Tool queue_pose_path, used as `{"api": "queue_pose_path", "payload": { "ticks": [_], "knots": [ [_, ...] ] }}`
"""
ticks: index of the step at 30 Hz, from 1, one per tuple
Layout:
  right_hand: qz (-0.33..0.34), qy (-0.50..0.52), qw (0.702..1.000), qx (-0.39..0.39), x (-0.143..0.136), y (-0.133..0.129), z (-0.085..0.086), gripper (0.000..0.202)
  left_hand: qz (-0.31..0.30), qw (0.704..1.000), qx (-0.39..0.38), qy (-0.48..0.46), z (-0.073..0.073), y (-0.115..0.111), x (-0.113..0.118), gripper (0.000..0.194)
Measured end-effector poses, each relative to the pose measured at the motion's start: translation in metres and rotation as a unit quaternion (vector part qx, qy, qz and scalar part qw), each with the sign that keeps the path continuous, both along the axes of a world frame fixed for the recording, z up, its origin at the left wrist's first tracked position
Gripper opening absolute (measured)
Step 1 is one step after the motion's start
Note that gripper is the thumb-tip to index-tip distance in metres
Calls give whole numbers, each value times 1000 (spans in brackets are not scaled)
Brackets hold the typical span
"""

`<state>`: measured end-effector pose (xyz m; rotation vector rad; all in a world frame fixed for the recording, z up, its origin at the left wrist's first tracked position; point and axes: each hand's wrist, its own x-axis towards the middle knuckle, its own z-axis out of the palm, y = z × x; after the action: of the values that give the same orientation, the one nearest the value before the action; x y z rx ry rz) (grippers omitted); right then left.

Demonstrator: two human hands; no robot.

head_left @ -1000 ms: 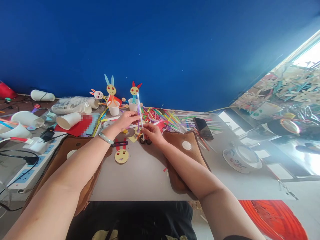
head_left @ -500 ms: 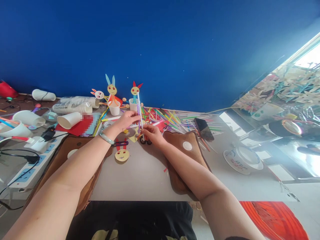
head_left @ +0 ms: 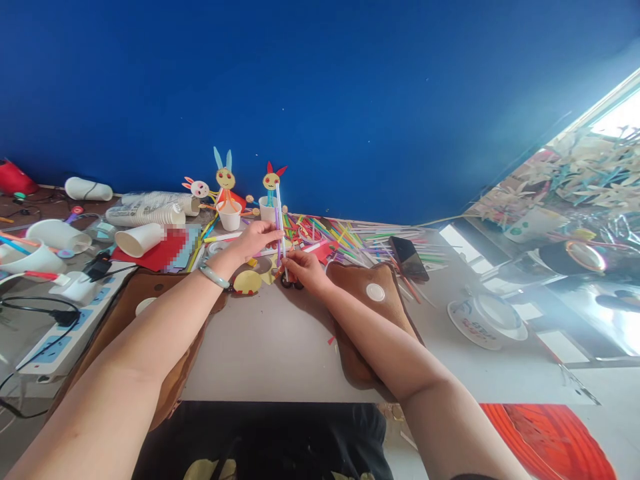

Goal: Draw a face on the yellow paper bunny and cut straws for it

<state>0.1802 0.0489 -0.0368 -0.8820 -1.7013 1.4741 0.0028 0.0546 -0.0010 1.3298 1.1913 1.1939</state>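
Note:
Both hands hold thin straws (head_left: 279, 208) upright over the table. My left hand (head_left: 261, 239) pinches them near the middle, a white one and a purple one side by side. Lower down, my right hand (head_left: 304, 268) has its fingers closed round the white straw's bottom end. Just beneath the hands lie dark scissors (head_left: 292, 283), partly hidden. A yellow paper disc (head_left: 247, 283) with red bits at its lower edge lies by my left wrist. Behind the straws a red-eared paper face (head_left: 271, 181) stands in a white cup (head_left: 267, 209).
Loose colored straws (head_left: 350, 240) spread along the wall, beside a phone (head_left: 409, 259). A blue-eared figure (head_left: 225, 179) stands in a cup (head_left: 229, 216). Paper cups (head_left: 145, 213), red paper (head_left: 160, 250) and a power strip (head_left: 65, 333) are at left. Brown pads (head_left: 373, 320) lie under the forearms.
The paper face below my left wrist has moved up and turned; its plain yellow side now shows, with the red ears no longer pointing up. Both hands keep their hold, nearly still.

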Motion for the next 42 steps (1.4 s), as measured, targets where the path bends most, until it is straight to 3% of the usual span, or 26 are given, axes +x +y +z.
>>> {"api": "queue_pose_path", "payload": {
  "ticks": [4, 10, 15, 29, 37, 42],
  "knots": [
    [-12, -2, 1000, 3, -1, -1, 1, 35, -10, 1000, -18, -15, 1, -1, 1, 32],
    [-42, -11, 999, 9, 0, 1, 1, 39, -82, 996, -14, -17, -6, 3, -1, 33],
    [-60, -14, 998, 11, 1, -1, 2, 41, -106, 994, -12, -19, -8, 3, -2, 32],
    [-44, -7, 999, -3, 1, -2, 2, 37, -41, 999, 0, -33, -5, 4, -3, 31],
    [-47, -5, 999, 2, 1, -3, 1, 39, -76, 996, -14, -44, -13, 8, -3, 32],
    [-43, 0, 999, -9, 0, -1, -1, 36, -59, 997, -12, -39, -10, 6, -1, 32]
  ]
}}
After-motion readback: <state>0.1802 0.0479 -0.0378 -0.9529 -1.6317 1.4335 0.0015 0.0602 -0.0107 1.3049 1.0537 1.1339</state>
